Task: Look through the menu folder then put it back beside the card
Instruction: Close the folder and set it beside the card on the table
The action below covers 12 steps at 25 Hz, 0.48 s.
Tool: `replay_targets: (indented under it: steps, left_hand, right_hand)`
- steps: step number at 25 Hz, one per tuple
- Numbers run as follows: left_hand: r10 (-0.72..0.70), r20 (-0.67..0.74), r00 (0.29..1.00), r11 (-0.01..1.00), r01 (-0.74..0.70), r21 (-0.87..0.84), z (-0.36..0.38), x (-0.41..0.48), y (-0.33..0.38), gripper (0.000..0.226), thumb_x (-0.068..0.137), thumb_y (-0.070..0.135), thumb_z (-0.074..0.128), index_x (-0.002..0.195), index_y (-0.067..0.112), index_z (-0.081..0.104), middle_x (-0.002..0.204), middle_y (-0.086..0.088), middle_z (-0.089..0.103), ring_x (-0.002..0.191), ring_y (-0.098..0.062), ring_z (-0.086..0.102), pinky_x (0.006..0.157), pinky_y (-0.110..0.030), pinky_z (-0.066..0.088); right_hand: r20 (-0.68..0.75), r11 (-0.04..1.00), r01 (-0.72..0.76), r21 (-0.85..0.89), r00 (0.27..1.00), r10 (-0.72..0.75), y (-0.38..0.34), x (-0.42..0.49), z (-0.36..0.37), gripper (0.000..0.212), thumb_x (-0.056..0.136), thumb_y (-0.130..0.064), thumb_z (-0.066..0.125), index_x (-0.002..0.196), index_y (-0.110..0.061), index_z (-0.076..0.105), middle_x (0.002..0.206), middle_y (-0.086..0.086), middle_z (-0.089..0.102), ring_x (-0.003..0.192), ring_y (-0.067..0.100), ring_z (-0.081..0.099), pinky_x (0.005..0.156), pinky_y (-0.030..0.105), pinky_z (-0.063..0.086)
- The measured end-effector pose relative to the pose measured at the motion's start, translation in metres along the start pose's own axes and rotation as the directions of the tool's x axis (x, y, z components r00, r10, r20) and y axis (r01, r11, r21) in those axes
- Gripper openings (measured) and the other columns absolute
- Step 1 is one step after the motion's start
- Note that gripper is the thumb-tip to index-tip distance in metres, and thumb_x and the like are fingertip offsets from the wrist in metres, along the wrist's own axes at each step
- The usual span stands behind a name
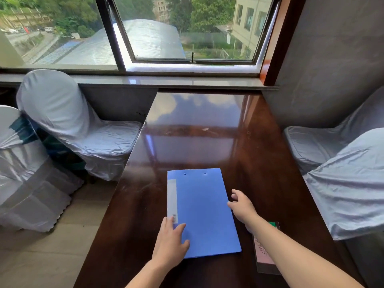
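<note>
At the far left stand two chairs in white covers [68,121], clear of the dark polished table [207,132] that runs from the window sill toward the viewer. On the table's near half lies the blue menu folder [202,208], closed and flat, its spine with a pale label strip [172,199] on the left and its free edge on the right. The left hand [170,242] rests palm down on the folder's near left corner, fingers spread and flat, pressing rather than gripping. Moving right, the right hand [242,206] sits at the folder's right edge with fingers loosely curled and nothing held; whether the fingertips are already under the cover or only touching its edge cannot be told. Just beside the folder on the right, partly hidden under the right forearm, lies the card [265,252], pinkish with print and a green patch at its far end, in what looks like a clear holder. More covered chairs [342,179] stand at the far right. Whether the browsing is about to begin or is already done cannot be told from this view. If it is beginning, the next move calls for the right fingers to lift the free edge and swing the cover leftward while the left hand steadies the spine.
</note>
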State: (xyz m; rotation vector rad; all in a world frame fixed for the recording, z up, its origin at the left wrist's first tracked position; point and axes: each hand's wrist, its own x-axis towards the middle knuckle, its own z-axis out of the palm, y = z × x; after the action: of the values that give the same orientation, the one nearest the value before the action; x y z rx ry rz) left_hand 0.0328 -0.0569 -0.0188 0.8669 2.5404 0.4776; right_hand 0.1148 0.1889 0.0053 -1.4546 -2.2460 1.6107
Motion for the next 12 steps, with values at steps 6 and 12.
replay_targets:
  steps: [6,12]
  left_hand:
    - [0.106,0.026,0.994,0.971,-0.109,0.213,-0.002,0.014,0.010,0.059,0.094,0.042,0.050,0.150,0.028,0.033,0.164,-0.016,0.017,0.152,-0.031,0.009,0.122,-0.043,0.016]
    - [0.111,0.108,0.988,0.943,-0.139,0.301,0.000,0.043,0.030,0.069,0.091,0.053,0.054,0.152,0.040,0.022,0.164,-0.018,0.013,0.151,-0.039,0.007,0.120,-0.048,0.022]
  right_hand:
    - [-0.168,0.924,0.102,-0.369,0.970,-0.174,0.062,-0.032,-0.053,0.041,0.095,-0.014,0.061,0.135,-0.021,0.061,0.140,-0.001,0.062,0.126,0.021,0.058,0.102,0.039,0.050]
    - [-0.076,0.738,0.129,-0.663,0.968,-0.237,0.107,-0.055,-0.074,0.036,0.096,-0.021,0.059,0.132,-0.021,0.063,0.132,-0.003,0.060,0.117,0.019,0.056,0.095,0.036,0.052]
